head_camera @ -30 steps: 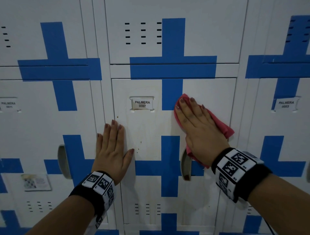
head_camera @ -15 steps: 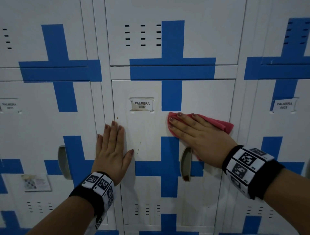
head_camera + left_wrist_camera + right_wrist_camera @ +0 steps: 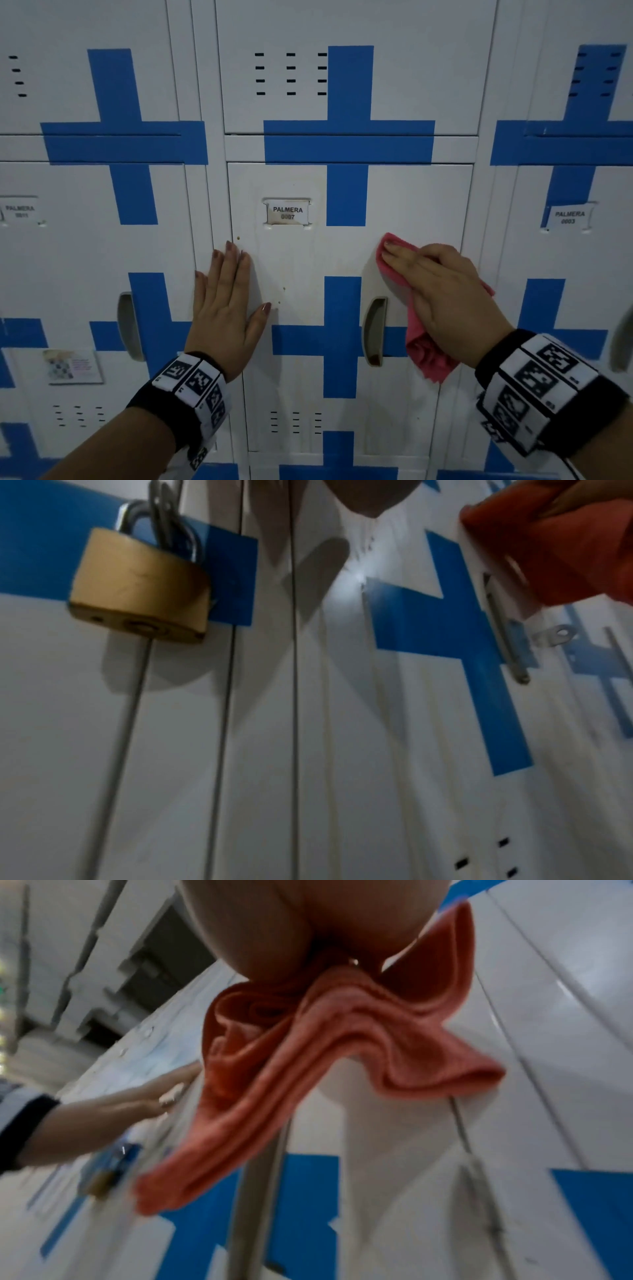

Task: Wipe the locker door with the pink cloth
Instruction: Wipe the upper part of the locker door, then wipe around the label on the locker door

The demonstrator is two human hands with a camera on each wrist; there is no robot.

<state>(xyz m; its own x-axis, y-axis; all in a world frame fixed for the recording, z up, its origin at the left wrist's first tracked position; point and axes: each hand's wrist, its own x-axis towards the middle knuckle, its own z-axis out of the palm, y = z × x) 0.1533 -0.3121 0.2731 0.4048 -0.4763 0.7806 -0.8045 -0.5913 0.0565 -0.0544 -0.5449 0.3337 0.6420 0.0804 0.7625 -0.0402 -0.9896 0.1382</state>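
Observation:
The white locker door point(image 3: 301, 274), crossed by blue tape and labelled PALMERA 0007, is in front of me in the head view. My right hand point(image 3: 442, 284) presses the pink cloth point(image 3: 424, 356) flat against the door's right half, above the recessed handle point(image 3: 375, 330), fingers straight and pointing left. The cloth's loose end hangs below the palm point(image 3: 308, 1069). My left hand point(image 3: 226, 294) lies flat with straight fingers on the door's left edge and the frame beside it. Small brown spots point(image 3: 283, 288) mark the door near the left thumb.
Neighbouring lockers stand left, right and above. A brass padlock point(image 3: 140, 588) hangs on the left neighbour's hasp. An empty metal hasp point(image 3: 555, 637) sticks out by the wiped door's handle. Vent slots point(image 3: 296, 423) sit low on the door.
My right hand has slid the cloth down and then right, from the blue vertical stripe to the door's right side, its fingers turning to point left. The left hand has stayed put.

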